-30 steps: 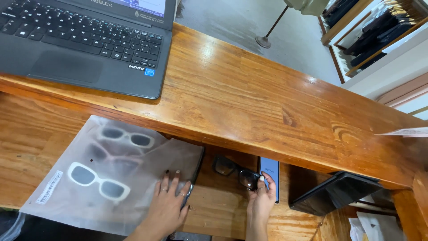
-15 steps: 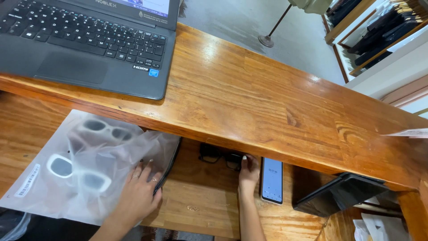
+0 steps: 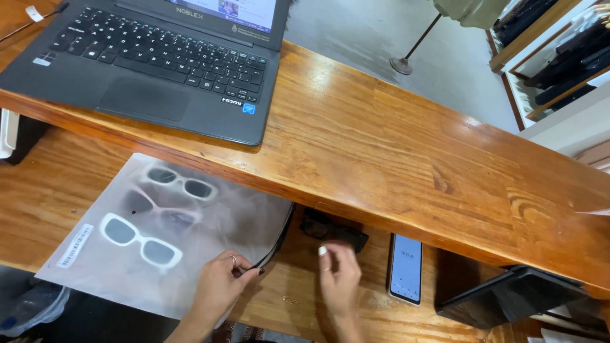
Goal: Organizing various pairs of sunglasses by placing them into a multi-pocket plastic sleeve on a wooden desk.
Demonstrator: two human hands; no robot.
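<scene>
Since half a sec ago the frosted translucent plastic bag (image 3: 171,235) has slid back right and lies flatter on the lower wooden shelf (image 3: 44,190); the left hand (image 3: 219,289) has come to the bag's right edge, and the right hand (image 3: 340,279) has dropped a bit lower, fingers now off the dark sunglasses (image 3: 333,230).

Head view, only one cam: left hand pinches the bag's dark open edge, thumb and fingers closed on it, ring showing. Thru the plastic you see approx three pairs of glasses, two white-framed, one pinkish, plus a white barcode sticker near the bag's left corner. Right hand is open, fingers loosely spread, hovering just below the dark sunglasses, which sit tucked under the lip of the upper wooden counter (image 3: 406,146); can't tell whether a fingertip touches them. Hands are apart, bag edge between them.

Just right of the right hand lies a slim smartphone w/ lit screen (image 3: 406,268). Further right, a black flat tablet-like case (image 3: 508,295). Up top, an open dark grey laptop (image 3: 152,63) sits on the counter.
</scene>
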